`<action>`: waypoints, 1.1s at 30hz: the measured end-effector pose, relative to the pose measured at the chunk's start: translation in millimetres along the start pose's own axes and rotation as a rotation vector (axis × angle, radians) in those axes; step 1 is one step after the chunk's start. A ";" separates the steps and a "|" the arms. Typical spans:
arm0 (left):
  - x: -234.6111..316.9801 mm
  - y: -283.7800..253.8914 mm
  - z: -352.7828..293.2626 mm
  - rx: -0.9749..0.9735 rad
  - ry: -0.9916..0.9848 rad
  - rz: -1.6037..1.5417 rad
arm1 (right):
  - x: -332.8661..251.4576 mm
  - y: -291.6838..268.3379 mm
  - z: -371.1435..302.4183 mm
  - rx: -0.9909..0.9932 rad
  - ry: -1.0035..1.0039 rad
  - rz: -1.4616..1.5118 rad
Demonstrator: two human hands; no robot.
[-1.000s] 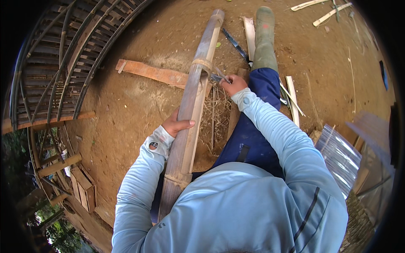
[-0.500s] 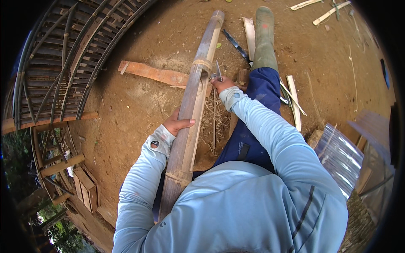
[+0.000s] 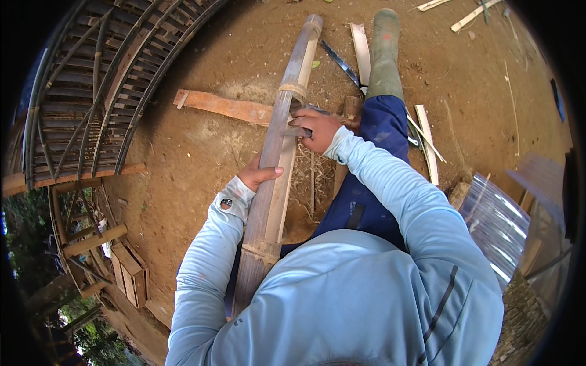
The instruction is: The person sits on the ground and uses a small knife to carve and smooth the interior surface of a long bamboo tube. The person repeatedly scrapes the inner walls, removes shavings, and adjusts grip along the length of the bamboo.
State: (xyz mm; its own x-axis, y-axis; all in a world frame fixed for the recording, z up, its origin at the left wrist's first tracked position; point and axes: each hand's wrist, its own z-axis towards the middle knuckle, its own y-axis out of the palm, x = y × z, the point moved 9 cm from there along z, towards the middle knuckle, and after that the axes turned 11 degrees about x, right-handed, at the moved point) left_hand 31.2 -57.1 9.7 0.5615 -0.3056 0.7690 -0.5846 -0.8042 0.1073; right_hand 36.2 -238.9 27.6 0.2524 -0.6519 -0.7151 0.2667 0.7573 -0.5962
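Note:
A long split bamboo pole (image 3: 273, 155) slopes from beside my lap away to the far ground, its node rings showing and a pale cut face along its right side. My left hand (image 3: 259, 174) is closed round its middle, thumb lying across the top. Farther along, my right hand (image 3: 318, 129) is closed on a knife, whose grey blade (image 3: 298, 131) lies against the pole's right edge just short of a node. My fingers hide much of the knife.
A reddish plank (image 3: 226, 105) lies crosswise beneath the pole. A dark saw-like blade (image 3: 339, 63) and pale strips (image 3: 426, 143) lie near my booted leg (image 3: 386, 55). A slatted bamboo frame (image 3: 79, 91) stands at left, a wooden box (image 3: 129, 274) below it, clear corrugated sheet (image 3: 495, 219) at right.
My right hand has turned over, and the knife blade has swung from pointing up beside the pole to lying against it. My left hand keeps its grip on the pole.

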 end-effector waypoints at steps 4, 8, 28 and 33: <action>-1.0 2.3 0.4 -0.006 0.005 -0.024 | 18.6 23.1 2.3 -0.249 0.003 -0.093; 0.3 2.2 1.5 -0.032 0.031 -0.007 | 19.8 20.1 3.4 -0.158 -0.092 -0.052; -20.6 -5.8 3.1 -0.121 -0.098 -0.147 | 71.2 4.3 -53.5 -0.002 0.540 0.118; -18.1 -2.0 1.3 -0.141 -0.095 -0.143 | 32.6 23.7 -57.7 -0.090 0.463 0.189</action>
State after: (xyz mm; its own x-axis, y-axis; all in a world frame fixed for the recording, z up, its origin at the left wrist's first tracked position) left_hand 23.0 -50.7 -5.2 0.6930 -0.2456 0.6778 -0.5675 -0.7656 0.3028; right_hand -2.9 -239.9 -30.8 -0.1556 -0.4323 -0.8882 0.1695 0.8741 -0.4552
